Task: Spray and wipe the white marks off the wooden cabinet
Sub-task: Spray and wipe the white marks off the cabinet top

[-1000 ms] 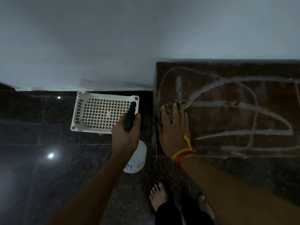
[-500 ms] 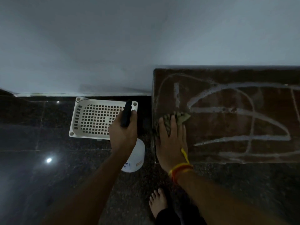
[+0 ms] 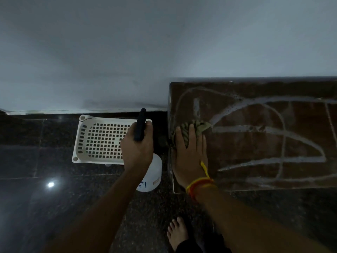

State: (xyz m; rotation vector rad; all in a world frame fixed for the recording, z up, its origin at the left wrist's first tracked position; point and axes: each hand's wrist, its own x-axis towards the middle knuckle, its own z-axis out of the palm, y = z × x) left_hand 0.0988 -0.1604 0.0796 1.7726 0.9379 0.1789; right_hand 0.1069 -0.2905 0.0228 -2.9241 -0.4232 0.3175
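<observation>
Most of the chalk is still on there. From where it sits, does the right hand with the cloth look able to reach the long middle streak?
Probably yes. The right hand presses the cloth flat on the cabinet top, and the streak begins just right of the cloth with nothing between.

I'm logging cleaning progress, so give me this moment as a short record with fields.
left hand: grips spray bottle by its dark trigger head
right hand: flat, pressing cloth on cabinet top
white marks: mostly still there
basket: white, on the floor left of the cabinet
</observation>
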